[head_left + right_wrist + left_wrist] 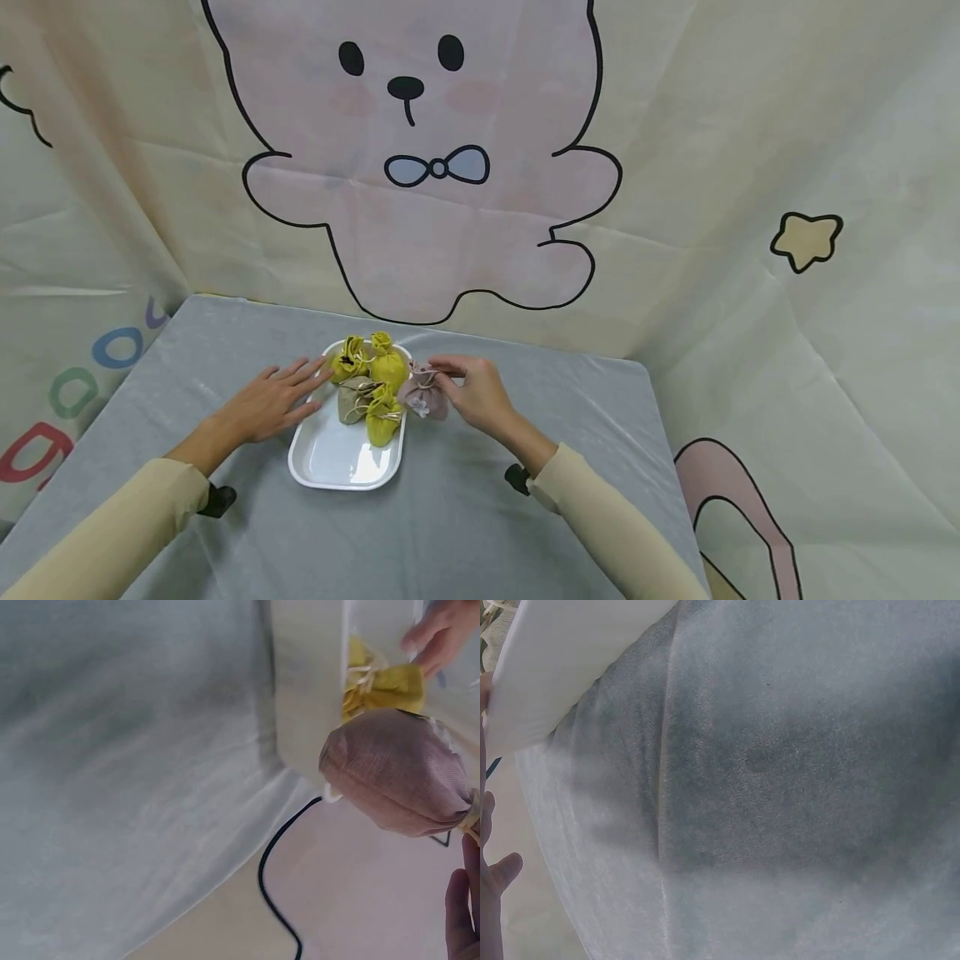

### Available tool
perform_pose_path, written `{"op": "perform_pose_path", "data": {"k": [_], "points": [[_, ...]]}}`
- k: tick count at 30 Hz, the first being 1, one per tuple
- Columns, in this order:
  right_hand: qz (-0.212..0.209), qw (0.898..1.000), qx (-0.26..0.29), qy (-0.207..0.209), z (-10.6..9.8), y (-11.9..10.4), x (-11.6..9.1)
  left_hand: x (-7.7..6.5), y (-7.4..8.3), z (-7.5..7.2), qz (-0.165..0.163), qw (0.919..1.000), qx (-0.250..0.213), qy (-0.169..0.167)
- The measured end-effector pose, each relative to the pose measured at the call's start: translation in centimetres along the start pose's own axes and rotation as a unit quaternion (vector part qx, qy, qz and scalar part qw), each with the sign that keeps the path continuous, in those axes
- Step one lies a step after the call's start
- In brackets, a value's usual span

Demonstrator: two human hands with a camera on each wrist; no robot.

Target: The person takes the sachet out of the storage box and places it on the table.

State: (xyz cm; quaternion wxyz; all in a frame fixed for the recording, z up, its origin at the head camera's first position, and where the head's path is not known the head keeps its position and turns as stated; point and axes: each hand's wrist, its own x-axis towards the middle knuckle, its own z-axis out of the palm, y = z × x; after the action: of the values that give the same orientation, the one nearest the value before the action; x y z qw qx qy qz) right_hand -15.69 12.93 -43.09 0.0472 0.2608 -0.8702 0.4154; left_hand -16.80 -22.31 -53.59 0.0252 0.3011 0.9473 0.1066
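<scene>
My right hand (480, 396) pinches a small pink drawstring pouch (424, 395) by its gathered neck, at the right rim of a white tray (341, 462). In the right wrist view the pink pouch (397, 772) hangs full and rounded from the fingertips. My left hand (273, 402) lies with straight, spread fingers at the tray's left rim. Inside the tray sit several pouches: a yellow one (387, 367) at the back, a yellow one with a dark patch (348, 362) beside it, a beige one (352, 402), and a yellow one (383, 421) nearest me.
A grey cloth (465, 533) covers the table. Behind it hangs a cream curtain (675, 167) printed with a large pink bear and a star. Each wrist carries a dark strapped device (217, 502).
</scene>
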Motion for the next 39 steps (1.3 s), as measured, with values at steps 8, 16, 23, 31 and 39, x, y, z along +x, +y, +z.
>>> {"op": "perform_pose_path", "data": {"k": [8, 16, 23, 31, 39], "points": [[0.011, 0.999, -0.017, 0.045, -0.7, 2.4, 0.0, 0.0, -0.2, -0.1, -0.008, 0.9998, 0.003, -0.017], [0.051, 0.996, -0.038, 0.061, -0.6, 5.4, -0.4, -0.1, -0.3, 0.0, -0.008, 0.9998, 0.005, -0.019], [0.062, 0.995, -0.04, 0.074, -0.4, 6.9, -0.6, 0.0, -0.5, 0.3, -0.009, 0.9998, 0.004, -0.016], [0.04, 0.993, -0.048, 0.104, 0.5, 8.8, -0.9, 0.0, -0.3, 0.2, -0.011, 0.9998, 0.0, -0.016], [0.098, 0.992, -0.035, 0.07, 0.9, 9.5, -1.2, 0.0, -0.4, 0.4, -0.008, 0.9999, -0.001, -0.009]]}}
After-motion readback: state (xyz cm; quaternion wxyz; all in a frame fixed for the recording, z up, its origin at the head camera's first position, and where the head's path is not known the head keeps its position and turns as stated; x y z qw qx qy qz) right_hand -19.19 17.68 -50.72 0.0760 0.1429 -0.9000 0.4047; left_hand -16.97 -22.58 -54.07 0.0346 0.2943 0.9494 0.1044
